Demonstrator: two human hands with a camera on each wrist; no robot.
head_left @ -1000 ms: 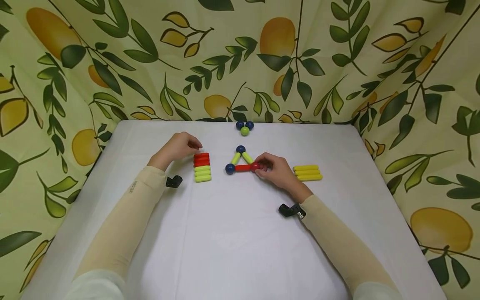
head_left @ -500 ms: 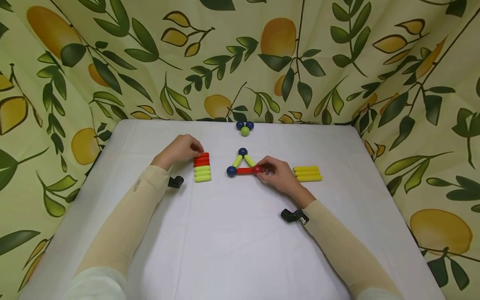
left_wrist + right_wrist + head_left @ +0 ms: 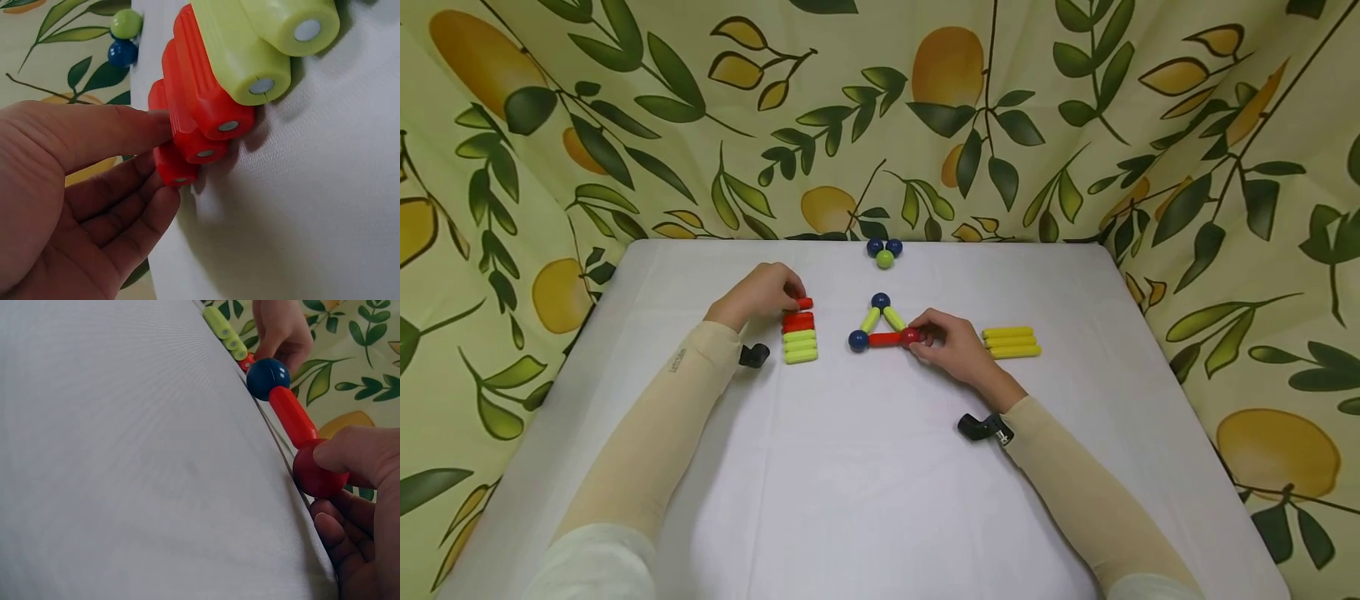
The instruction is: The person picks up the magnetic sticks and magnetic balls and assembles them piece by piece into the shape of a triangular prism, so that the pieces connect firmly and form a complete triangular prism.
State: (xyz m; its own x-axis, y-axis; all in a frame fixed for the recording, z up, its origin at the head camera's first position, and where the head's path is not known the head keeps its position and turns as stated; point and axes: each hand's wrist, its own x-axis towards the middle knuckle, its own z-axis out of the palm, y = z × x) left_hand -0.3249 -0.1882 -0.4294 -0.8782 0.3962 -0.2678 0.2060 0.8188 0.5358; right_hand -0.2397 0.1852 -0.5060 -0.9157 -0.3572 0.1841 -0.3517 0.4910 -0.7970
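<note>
My left hand (image 3: 765,293) pinches a red magnetic rod (image 3: 805,303) between thumb and fingers at the far end of a row. Below it lie other red rods (image 3: 798,322) and several lime-green rods (image 3: 801,346), side by side. In the left wrist view the held rod (image 3: 177,174) has a silver magnet tip. My right hand (image 3: 951,343) grips a red ball (image 3: 911,336), one corner of a flat triangle. A red rod (image 3: 884,339) joins it to a blue ball (image 3: 859,340). Two lime-green rods (image 3: 870,319) run up to another blue ball (image 3: 881,301).
Two blue balls (image 3: 894,247) and a green ball (image 3: 885,260) sit clustered near the table's back edge. Yellow rods (image 3: 1010,342) lie right of my right hand. White cloth covers the table (image 3: 865,483); a patterned curtain (image 3: 850,125) hangs behind.
My left hand has come down to the red rods and drawn the topmost one away from the row. My right hand keeps hold of the red ball; the triangle has shifted slightly.
</note>
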